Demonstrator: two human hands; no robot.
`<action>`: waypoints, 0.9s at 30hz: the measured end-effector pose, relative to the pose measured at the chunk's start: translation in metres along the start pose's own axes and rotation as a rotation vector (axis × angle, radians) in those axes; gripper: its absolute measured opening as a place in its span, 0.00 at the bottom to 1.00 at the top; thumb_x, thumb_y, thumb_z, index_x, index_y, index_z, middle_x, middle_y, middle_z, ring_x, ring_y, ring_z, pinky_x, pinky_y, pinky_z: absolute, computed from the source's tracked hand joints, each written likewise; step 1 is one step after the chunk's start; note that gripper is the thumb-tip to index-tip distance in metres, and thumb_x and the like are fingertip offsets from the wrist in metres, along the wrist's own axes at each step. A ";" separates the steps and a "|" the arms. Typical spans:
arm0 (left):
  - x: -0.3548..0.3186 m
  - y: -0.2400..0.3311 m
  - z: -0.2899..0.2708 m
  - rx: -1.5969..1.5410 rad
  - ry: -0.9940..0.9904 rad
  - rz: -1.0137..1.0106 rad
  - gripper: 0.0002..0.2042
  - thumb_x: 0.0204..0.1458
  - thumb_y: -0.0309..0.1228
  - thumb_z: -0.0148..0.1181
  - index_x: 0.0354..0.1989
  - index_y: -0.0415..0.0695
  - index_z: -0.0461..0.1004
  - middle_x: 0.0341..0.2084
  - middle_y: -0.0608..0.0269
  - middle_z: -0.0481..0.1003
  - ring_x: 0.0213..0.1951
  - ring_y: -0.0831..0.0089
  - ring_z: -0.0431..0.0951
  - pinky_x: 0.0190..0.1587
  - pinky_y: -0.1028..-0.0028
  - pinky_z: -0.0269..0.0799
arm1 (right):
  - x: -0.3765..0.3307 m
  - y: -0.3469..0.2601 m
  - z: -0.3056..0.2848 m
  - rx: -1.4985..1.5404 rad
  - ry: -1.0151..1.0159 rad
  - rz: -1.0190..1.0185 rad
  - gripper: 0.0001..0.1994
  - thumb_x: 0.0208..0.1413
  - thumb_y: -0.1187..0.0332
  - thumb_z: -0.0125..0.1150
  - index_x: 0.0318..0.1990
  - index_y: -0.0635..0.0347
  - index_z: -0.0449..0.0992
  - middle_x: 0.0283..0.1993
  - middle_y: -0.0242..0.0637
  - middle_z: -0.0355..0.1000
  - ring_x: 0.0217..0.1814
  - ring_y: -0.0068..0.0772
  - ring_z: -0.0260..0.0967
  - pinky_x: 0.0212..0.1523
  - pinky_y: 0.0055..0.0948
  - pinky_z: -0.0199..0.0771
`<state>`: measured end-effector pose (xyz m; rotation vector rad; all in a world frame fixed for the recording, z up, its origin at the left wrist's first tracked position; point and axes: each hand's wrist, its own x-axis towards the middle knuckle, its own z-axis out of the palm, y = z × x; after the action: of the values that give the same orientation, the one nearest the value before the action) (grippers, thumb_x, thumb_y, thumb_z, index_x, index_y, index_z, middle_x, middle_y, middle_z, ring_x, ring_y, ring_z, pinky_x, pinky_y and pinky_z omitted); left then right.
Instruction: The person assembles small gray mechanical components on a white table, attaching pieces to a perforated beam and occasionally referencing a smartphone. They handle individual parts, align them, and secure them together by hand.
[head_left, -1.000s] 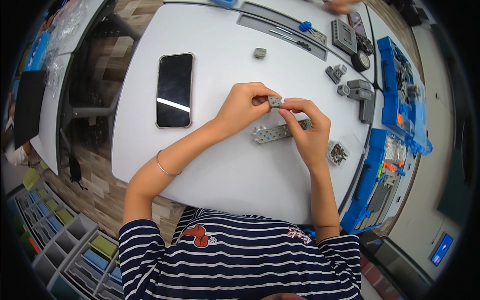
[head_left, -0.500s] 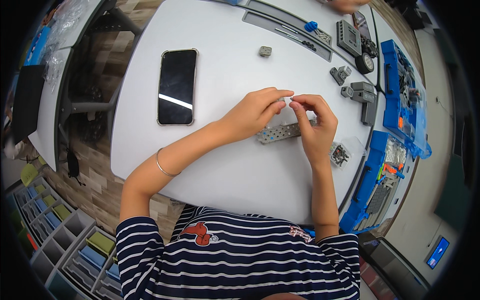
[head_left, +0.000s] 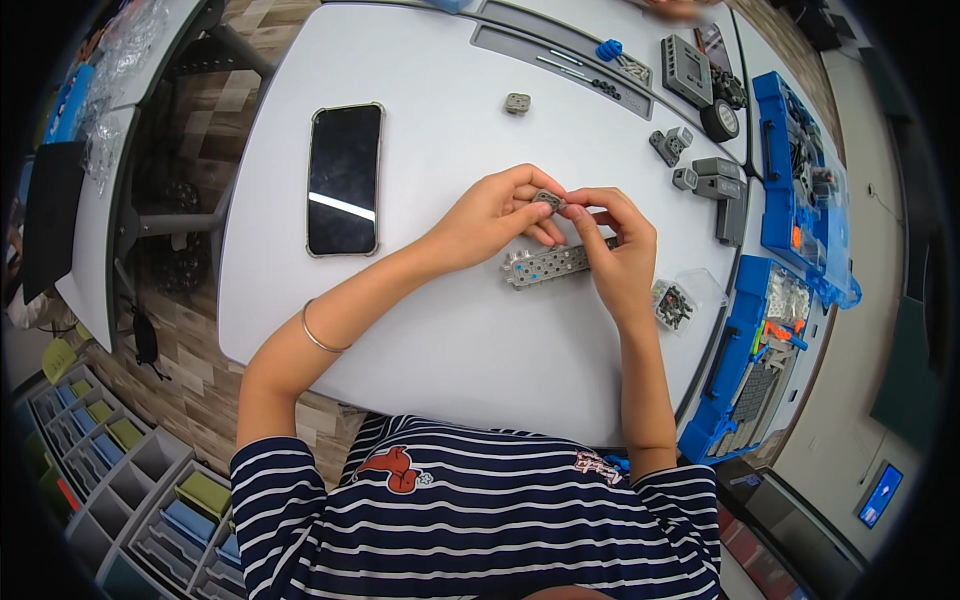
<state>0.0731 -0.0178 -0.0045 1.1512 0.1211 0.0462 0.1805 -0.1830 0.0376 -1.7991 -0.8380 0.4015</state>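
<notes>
Above the middle of the white table, my left hand point(head_left: 490, 218) pinches a small grey plastic connector block point(head_left: 546, 199) between thumb and fingers. The fingertips of my right hand point(head_left: 620, 250) close at the block's right side, on a tiny part mostly hidden by them. Just below both hands lies a grey perforated beam assembly point(head_left: 548, 266) with blue pins in some holes; my right hand covers its right end. A similar grey connector block point(head_left: 517, 103) rests farther back on the table.
A black phone point(head_left: 344, 180) lies at left. To the right are a clear box of small pins point(head_left: 674, 305), grey motor-like blocks point(head_left: 718, 180) and blue cases of parts point(head_left: 735, 370). A grey controller point(head_left: 687, 70) and wheel point(head_left: 719, 120) stand at far right. Another person's blurred hand point(head_left: 682, 8) shows at the top.
My left hand has turned so the grey connector block shows more plainly. My right fingertips have come up against it. The whole view has shifted slightly.
</notes>
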 end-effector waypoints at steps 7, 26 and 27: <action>0.000 0.002 0.002 -0.024 0.049 -0.047 0.17 0.66 0.23 0.59 0.61 0.29 0.73 0.53 0.44 0.80 0.51 0.66 0.84 0.56 0.71 0.84 | -0.002 0.001 0.008 -0.294 0.054 -0.206 0.06 0.60 0.80 0.65 0.44 0.66 0.80 0.41 0.39 0.80 0.39 0.28 0.78 0.39 0.26 0.76; -0.004 0.001 0.006 -0.010 0.074 -0.048 0.21 0.67 0.21 0.56 0.67 0.28 0.68 0.58 0.41 0.77 0.58 0.63 0.81 0.62 0.68 0.80 | -0.010 0.012 0.030 -0.504 0.138 -0.300 0.07 0.57 0.82 0.63 0.40 0.65 0.73 0.37 0.41 0.73 0.42 0.45 0.72 0.42 0.42 0.72; -0.004 0.001 0.005 -0.020 0.076 -0.047 0.21 0.67 0.21 0.56 0.67 0.28 0.68 0.58 0.42 0.77 0.58 0.63 0.81 0.62 0.69 0.80 | -0.010 0.012 0.032 -0.511 0.153 -0.317 0.06 0.57 0.83 0.63 0.39 0.65 0.73 0.37 0.42 0.73 0.42 0.46 0.72 0.42 0.42 0.72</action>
<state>0.0700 -0.0227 -0.0013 1.1261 0.2147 0.0500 0.1579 -0.1712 0.0130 -2.0772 -1.1672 -0.1736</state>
